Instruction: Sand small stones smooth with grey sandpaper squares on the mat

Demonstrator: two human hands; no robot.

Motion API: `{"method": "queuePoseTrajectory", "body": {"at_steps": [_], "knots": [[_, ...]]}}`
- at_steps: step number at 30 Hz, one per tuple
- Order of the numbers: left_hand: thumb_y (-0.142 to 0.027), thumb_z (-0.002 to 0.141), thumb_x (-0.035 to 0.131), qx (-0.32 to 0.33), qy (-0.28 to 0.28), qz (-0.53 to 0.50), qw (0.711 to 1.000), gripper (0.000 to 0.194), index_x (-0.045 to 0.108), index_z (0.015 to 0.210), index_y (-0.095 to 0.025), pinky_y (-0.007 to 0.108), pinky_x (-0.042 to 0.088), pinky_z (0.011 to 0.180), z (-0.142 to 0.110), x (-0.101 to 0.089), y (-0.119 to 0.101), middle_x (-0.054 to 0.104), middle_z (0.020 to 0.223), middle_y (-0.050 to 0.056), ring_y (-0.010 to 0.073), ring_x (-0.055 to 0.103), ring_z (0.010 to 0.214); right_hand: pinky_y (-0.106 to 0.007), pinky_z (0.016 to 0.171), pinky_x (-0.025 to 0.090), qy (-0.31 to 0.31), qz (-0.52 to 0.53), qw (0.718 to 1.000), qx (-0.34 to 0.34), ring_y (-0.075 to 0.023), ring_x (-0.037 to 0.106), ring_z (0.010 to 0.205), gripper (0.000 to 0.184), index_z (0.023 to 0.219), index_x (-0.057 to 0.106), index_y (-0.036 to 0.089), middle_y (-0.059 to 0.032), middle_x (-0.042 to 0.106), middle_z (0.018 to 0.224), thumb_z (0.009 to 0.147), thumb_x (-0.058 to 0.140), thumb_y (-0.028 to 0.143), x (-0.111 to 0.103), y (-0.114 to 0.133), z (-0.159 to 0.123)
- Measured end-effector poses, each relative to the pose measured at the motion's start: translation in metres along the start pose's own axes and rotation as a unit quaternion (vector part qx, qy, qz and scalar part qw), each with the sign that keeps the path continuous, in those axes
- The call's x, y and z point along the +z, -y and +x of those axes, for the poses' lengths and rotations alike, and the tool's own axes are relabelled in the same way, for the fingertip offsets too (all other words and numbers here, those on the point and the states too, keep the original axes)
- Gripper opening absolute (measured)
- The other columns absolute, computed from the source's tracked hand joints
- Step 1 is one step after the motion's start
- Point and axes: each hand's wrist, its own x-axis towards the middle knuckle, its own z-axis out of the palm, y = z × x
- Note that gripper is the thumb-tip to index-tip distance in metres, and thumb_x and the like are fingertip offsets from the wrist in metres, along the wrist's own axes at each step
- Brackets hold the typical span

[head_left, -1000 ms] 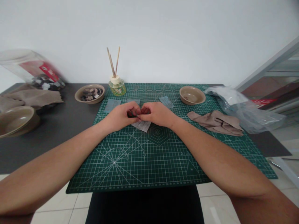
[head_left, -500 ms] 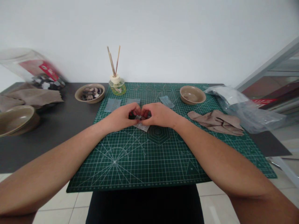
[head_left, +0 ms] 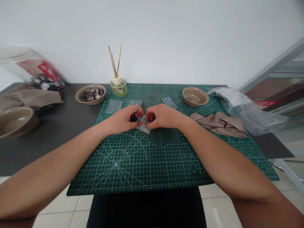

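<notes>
My feed: left hand (head_left: 127, 118) and right hand (head_left: 163, 116) both curled, fingertips at a small pale-grey flat sheet (head_left: 144, 127) between them. Can't tell if either grips it. Green gridded cutting mat (head_left: 133, 167) underneath; crumpled brown cloth (head_left: 219, 123) right of my right hand, well apart.

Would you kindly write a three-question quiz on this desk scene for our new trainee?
1. True or false: the sticks stand in a bowl.

2. Multiple choice: which lies closest to both the left hand and the right hand?
A) a plastic bag
B) a grey patch
C) a crumpled brown cloth

3. Count: how many bluish patches lie on the green mat beyond the hands?

Key: 1. False, they stand in a bottle. 2. B. 3. Three.
</notes>
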Motion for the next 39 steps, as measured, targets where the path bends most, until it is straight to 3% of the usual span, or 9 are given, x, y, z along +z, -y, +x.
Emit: {"method": "queuePoseTrajectory", "body": {"at_steps": [9,18,29,39], "knots": [[-0.04,0.084,0.069,-0.001,0.001,-0.014,1.0,0.031,0.059,0.108,-0.023,0.039,0.053,0.088,0.0002,0.0002,0.0031,0.067,0.104,0.003,0.0229,0.064,0.094,-0.026,0.076,0.045,-0.013,-0.016,1.0,-0.004,-0.016,0.071,0.084,0.011,0.098,0.081,0.017,-0.0031,0.081,0.094,0.088,0.083,0.022,0.0058,0.0017,0.0054],[-0.041,0.084,0.071,0.003,0.0,-0.023,1.0,0.032,0.06,0.109,-0.023,0.04,0.054,0.09,0.0012,0.0006,0.0043,0.067,0.104,0.003,0.0237,0.064,0.096,-0.027,0.076,0.045,0.029,-0.033,0.999,-0.017,-0.0166,0.07,0.084,0.014,0.097,0.083,0.017,-0.002,0.08,0.092,0.083,0.085,0.02,-0.0014,0.0029,-0.0008],[-0.04,0.083,0.07,-0.006,0.003,-0.015,1.0,0.031,0.058,0.107,-0.024,0.04,0.054,0.087,-0.0005,-0.0017,0.0021,0.065,0.102,0.002,0.023,0.064,0.093,-0.029,0.078,0.044,-0.011,-0.067,0.998,-0.005,-0.0196,0.073,0.092,0.013,0.099,0.081,0.017,-0.0055,0.083,0.099,0.09,0.079,0.026,0.0064,0.0061,0.0059],[-0.039,0.085,0.07,-0.002,0.008,-0.012,1.0,0.03,0.06,0.108,-0.023,0.039,0.056,0.088,-0.0007,-0.0026,0.0019,0.067,0.102,0.003,0.0226,0.064,0.094,-0.029,0.073,0.042,0.014,-0.076,0.997,-0.008,-0.0191,0.071,0.084,0.011,0.094,0.08,0.018,-0.0041,0.081,0.092,0.087,0.082,0.026,0.0021,0.01,0.0013]]}}
